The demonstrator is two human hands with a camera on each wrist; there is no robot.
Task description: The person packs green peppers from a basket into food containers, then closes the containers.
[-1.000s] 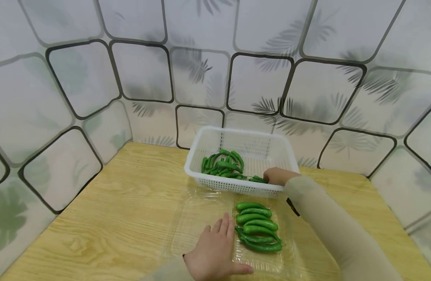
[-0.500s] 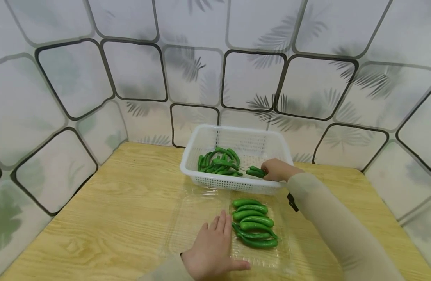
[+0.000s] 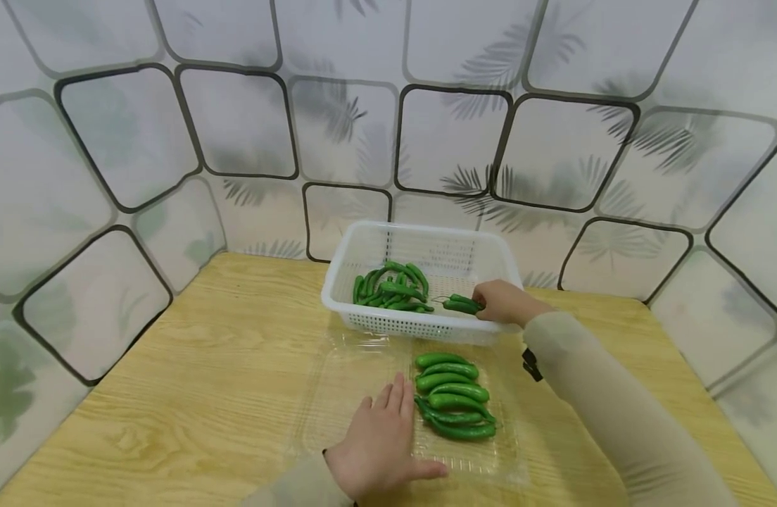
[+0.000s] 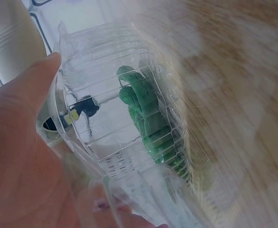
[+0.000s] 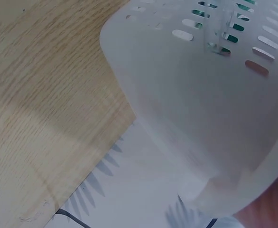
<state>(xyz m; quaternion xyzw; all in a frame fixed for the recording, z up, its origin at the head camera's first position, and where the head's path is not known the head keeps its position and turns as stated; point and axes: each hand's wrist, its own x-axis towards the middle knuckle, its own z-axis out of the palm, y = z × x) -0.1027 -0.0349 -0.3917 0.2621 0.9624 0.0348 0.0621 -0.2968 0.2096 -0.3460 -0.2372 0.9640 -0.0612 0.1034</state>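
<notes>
In the head view, my right hand (image 3: 504,301) reaches over the near rim into the white basket (image 3: 426,325) and pinches a couple of green chili peppers (image 3: 461,304). My left hand (image 3: 378,440), fingers straight, rests along the middle of a clear plastic clamshell container (image 3: 344,394), thumb stretched out by its near edge. Several green peppers (image 3: 455,394) lie in a stacked row in its right half. The left wrist view shows the thumb at the container's rim and the peppers (image 4: 148,114) through its wall. Basket wall hides most of my right hand in the right wrist view.
A heap of loose green peppers (image 3: 391,287) lies in the left part of the basket. The basket stands at the back of the wooden table (image 3: 236,338), close to the patterned wall covering (image 3: 344,141). The container sits directly in front of the basket.
My right hand has raised the pinched peppers slightly inside the basket, so more of them shows. The left hand stays on the container. The head view has shifted a little.
</notes>
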